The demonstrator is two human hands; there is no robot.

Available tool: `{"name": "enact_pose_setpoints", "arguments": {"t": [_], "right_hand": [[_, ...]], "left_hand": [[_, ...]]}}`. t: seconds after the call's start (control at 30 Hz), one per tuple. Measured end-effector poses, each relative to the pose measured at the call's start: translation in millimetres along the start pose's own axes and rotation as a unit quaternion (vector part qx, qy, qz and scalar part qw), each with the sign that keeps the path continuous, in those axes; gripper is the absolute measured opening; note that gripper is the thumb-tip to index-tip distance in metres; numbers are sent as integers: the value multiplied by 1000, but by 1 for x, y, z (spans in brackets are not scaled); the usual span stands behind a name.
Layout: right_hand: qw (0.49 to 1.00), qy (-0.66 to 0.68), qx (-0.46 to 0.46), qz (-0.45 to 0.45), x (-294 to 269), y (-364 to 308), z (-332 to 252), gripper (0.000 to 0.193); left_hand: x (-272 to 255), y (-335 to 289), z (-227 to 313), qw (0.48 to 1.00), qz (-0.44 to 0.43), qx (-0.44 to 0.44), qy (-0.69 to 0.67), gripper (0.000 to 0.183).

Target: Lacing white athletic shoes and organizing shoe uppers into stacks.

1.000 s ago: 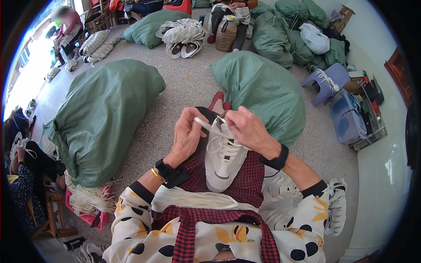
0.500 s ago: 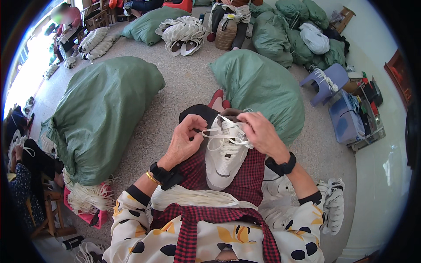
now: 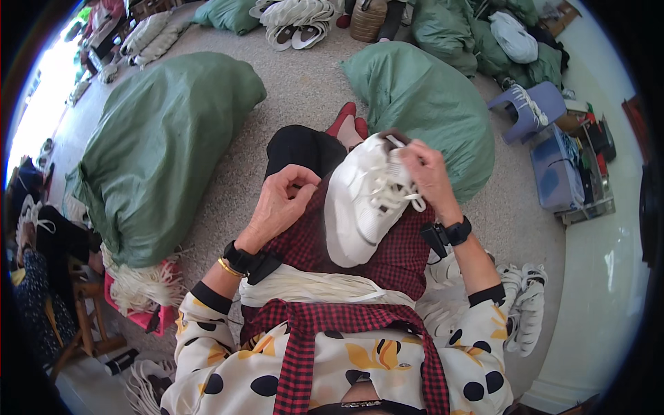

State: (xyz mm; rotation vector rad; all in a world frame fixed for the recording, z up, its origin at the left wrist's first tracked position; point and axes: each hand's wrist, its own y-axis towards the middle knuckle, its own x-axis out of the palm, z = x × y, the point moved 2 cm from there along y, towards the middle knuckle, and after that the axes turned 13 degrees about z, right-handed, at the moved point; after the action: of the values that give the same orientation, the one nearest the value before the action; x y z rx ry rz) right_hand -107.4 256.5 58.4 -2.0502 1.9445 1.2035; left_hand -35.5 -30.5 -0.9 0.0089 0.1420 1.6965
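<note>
over the checked apron [image 3: 294,238], we have the white shoe [image 3: 356,207] tilted between our hands: right hand [image 3: 429,173] curled closed on its ankle end, left hand [image 3: 282,200] just left, apart, half-curled, seemingly empty.

Speckled floor [image 3: 297,86], green sacks [image 3: 166,152], purple stool [image 3: 551,98], pink basket [image 3: 167,319], apparently shoes [image 3: 531,311]

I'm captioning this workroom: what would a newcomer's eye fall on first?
First, the white shoe above the checked apron, with the right hand at its opening and the left hand beside it. Next, the bulging green sack on the floor at left and a second green sack beyond the shoe, to the right.
</note>
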Motion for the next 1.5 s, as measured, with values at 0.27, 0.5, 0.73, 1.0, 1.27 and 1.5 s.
{"name": "enact_pose_setpoints", "arguments": {"t": [0.27, 0.5, 0.73, 1.0, 1.27, 1.5], "right_hand": [[987, 142, 32, 73, -10, -20, 18, 34], [888, 301, 217, 273, -53, -11, -9, 47], [979, 147, 81, 118, -70, -31, 23, 26], [993, 7, -111, 43, -8, -4, -42, 27], [996, -33, -87, -10, -19, 26, -60, 35], [976, -176, -118, -41, 23, -2, -37, 34]], "left_hand": [[19, 8, 9, 985, -118, -118, -33, 25], [34, 5, -12, 987, -111, 5, 119, 33], [32, 40, 15, 992, -50, 59, 101, 30], [39, 36, 1, 989, -108, -17, 103, 37], [40, 31, -9, 995, -76, -25, 52, 42], [37, 31, -19, 994, -104, -40, 21, 45]]}}
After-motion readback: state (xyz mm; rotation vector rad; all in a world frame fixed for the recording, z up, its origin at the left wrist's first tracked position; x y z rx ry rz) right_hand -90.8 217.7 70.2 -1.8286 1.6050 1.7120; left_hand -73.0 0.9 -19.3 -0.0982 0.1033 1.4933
